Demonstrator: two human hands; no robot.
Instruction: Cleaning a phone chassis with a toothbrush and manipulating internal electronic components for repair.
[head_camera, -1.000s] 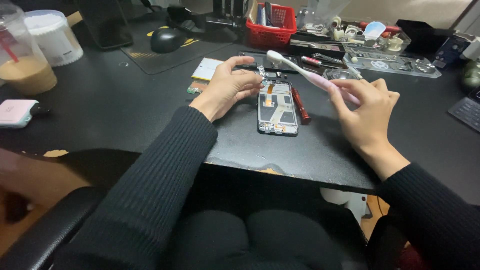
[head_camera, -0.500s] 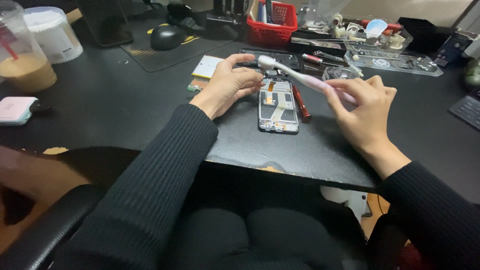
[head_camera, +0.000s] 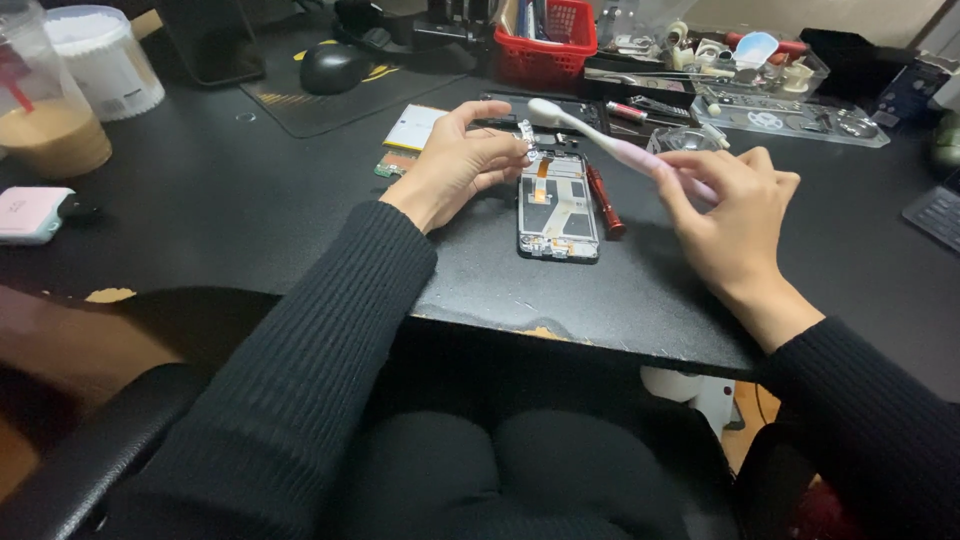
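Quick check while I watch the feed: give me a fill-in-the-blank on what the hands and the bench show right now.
1. The right hand holds a pink and white ____.
2. The left hand pinches a small part at the top end of the opened ____.
3. A red screwdriver lies just to the ____ of the phone.
4. The basket behind the work is ____.

Missing words: toothbrush; phone; right; red
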